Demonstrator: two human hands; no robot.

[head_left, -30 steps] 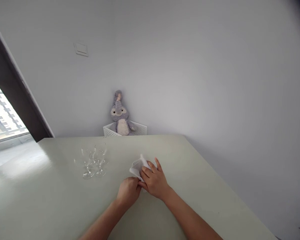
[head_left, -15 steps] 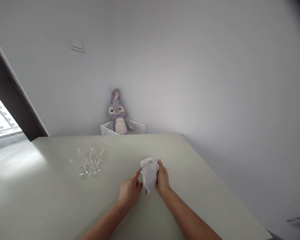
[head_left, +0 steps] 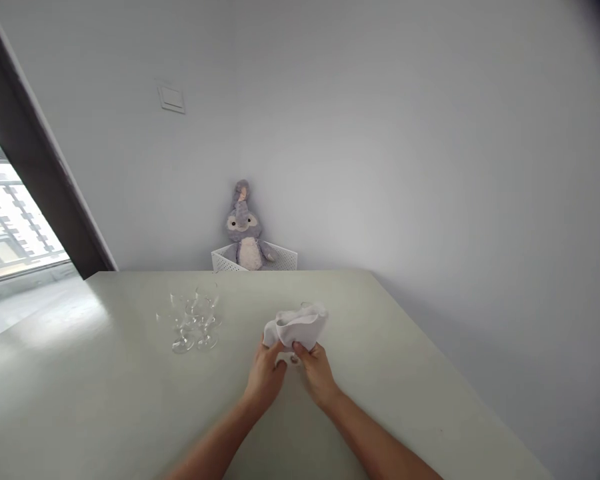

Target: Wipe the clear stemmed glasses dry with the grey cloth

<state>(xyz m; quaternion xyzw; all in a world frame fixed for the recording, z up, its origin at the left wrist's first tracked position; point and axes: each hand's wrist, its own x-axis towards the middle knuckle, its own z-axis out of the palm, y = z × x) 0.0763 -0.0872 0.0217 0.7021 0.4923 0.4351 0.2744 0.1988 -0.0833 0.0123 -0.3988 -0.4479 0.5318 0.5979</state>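
at the lower middle of the frame, the left hand [head_left: 267, 375] and right hand [head_left: 321, 377] curl snugly around a cloth [head_left: 303, 328], apparently with a glass [head_left: 294, 360] inside. wiping seems in hand; the next move calls for a light, steady grip. more glasses [head_left: 205, 325] stand at frame left; the table [head_left: 395, 380] gives room rightward, before its edge.

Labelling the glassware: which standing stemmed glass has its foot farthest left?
The front-left glass: its foot lies left of the front-right glass and those behind.
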